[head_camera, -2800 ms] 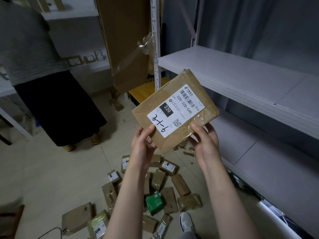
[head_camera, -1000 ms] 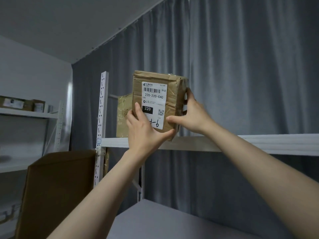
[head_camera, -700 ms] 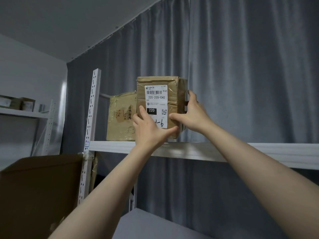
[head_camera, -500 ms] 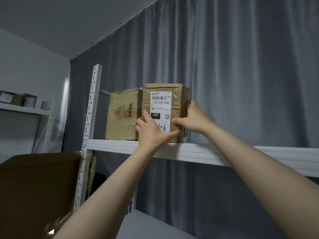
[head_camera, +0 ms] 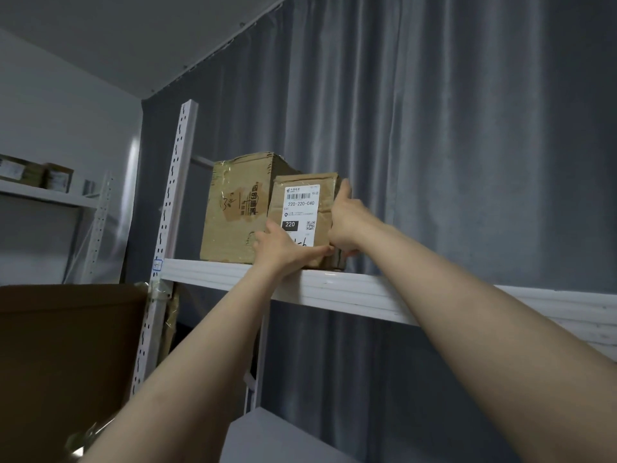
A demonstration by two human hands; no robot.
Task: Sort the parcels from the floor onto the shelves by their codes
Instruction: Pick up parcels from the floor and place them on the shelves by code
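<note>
A brown parcel (head_camera: 307, 208) with a white label reading 220-220-C40 stands upright on the top white shelf (head_camera: 334, 289). It sits right beside a larger taped cardboard box (head_camera: 237, 208) on its left. My left hand (head_camera: 283, 248) holds the parcel's lower front, thumb along its bottom edge. My right hand (head_camera: 347, 218) grips its right side, fingers reaching up to the top corner.
A white perforated upright (head_camera: 170, 235) stands left of the shelf. A grey curtain (head_camera: 450, 145) hangs behind. A big brown carton (head_camera: 66, 355) fills the lower left. Another shelf (head_camera: 46, 195) with small parcels runs at far left. A lower shelf board (head_camera: 277, 436) shows below.
I lifted the parcel from above the floor pile up to the top shelf. It now stands on the shelf, pushed further back against the larger box.
</note>
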